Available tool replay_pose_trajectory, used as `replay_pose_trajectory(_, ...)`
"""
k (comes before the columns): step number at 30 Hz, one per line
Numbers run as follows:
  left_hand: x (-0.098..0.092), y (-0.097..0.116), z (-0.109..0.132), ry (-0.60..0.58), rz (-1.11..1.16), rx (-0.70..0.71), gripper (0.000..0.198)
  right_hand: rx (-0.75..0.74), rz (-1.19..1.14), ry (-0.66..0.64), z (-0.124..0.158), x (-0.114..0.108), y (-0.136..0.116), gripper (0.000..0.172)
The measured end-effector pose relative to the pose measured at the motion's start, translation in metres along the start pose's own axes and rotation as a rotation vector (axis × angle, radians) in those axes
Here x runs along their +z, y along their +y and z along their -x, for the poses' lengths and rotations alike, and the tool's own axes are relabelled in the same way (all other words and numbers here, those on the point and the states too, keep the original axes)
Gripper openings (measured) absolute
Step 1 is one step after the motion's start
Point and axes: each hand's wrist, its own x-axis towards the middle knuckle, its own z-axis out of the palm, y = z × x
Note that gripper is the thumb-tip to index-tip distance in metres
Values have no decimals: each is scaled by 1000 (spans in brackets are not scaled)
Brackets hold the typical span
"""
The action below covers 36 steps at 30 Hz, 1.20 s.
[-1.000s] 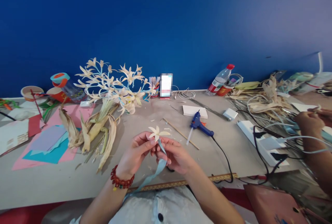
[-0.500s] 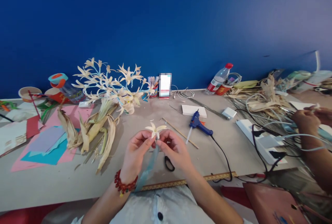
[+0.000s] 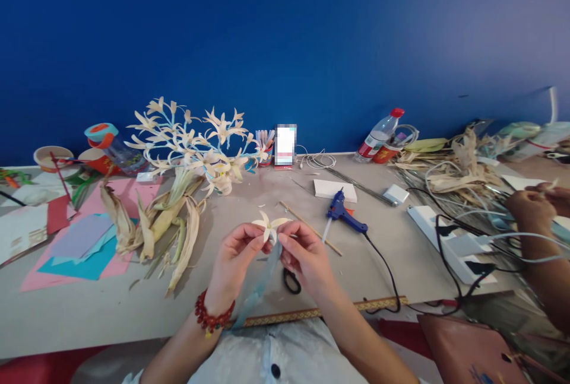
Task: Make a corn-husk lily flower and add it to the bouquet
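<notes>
A small cream husk flower [image 3: 269, 224] is held between both my hands over the grey table [image 3: 80, 313]. My left hand [image 3: 234, 260], with a red bead bracelet at the wrist, pinches it just under the petals. My right hand [image 3: 304, 254] pinches the same spot from the other side. A pale blue ribbon [image 3: 258, 289] runs from under the flower down toward my lap. Black scissors [image 3: 291, 281] lie on the table below my right hand.
A bunch of finished husk flowers [image 3: 191, 140] and dried corn husks [image 3: 155, 224] lie left of centre beside coloured paper [image 3: 80, 241]. A blue glue gun [image 3: 345, 215], a wooden stick [image 3: 312, 231], a white block [image 3: 335, 190] and a bottle [image 3: 378, 133] sit right. Another person's hands [image 3: 532, 209] work at far right.
My right hand rose from below the flower to pinch beside it. The blue ribbon swung from my right side to hang straight down between my wrists.
</notes>
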Motion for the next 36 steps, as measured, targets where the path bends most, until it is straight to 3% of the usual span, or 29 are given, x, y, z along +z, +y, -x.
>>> replay_pose_trajectory(4, -1, 1, 0, -15, 16, -2, 12, -186, 201, 33, 1, -3, 3, 16)
replay_pose_trajectory(10, -2, 1, -1, -13, -13, 7, 11, 76, -13, -60, -1, 3, -5, 22)
replay_pose_trajectory(15, -1, 3, -2, -16, -30, 12, 10, 195, -89, -98, -5, 3, -9, 25)
replay_pose_trajectory(20, 2, 5, -3, -31, 37, -57, 11, 224, -154, -98, -5, 2, -9, 23)
replay_pose_trajectory(24, 3, 5, -2, -11, 49, -57, 14, 211, -158, -92, -5, 3, -9, 23)
replay_pose_trajectory(29, 2, 5, -2, -9, 51, -32, 12, 128, 26, -72, -5, 0, -9, 22)
replay_pose_trajectory(33, 3, 6, -4, -10, 132, -111, 10, 42, 76, -30, -3, -1, -11, 19)
replay_pose_trajectory(36, 4, 5, -5, 6, 174, -155, 10, -22, 113, -76, -2, 3, -14, 17)
